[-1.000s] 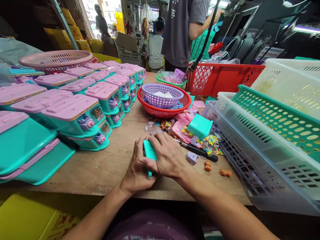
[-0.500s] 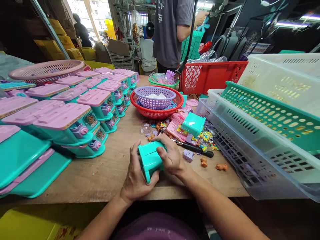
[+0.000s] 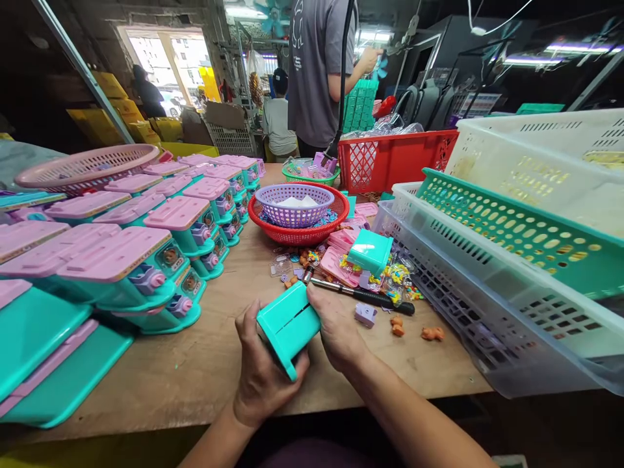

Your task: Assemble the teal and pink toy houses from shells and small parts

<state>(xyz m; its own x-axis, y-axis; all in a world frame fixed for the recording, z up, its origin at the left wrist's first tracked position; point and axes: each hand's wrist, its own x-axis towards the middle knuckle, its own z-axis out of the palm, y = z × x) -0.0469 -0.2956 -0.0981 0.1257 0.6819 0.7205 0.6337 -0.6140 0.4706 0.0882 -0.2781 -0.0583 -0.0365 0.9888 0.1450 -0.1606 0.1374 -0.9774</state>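
Observation:
A teal plastic box point(image 3: 292, 323) with a slot in its upward side is held tilted above the wooden table's near part. Around its left side and underneath wraps my left hand point(image 3: 263, 370). My right hand point(image 3: 336, 328) grips the box's right end, its fingertips hidden behind it. Just beyond lies a hammer point(image 3: 363, 294) with a black handle. To the right are a small lilac part point(image 3: 365, 314) and two brown animal figures, one point(image 3: 397, 325) nearer and another point(image 3: 432, 333) farther right. A second teal box point(image 3: 371, 251) rests on pink parts and colourful bagged pieces.
Stacked pink-and-teal boxes point(image 3: 160, 260) fill the left side. A lilac basket point(image 3: 295, 211) sits in a red one point(image 3: 298, 238) at the middle back. Plastic crates point(image 3: 487, 260) line the right; people are beyond the table.
The view has shifted, so most things appear slightly farther left. The teal box has turned a little in my hands, and my right hand has moved from its top to its right end.

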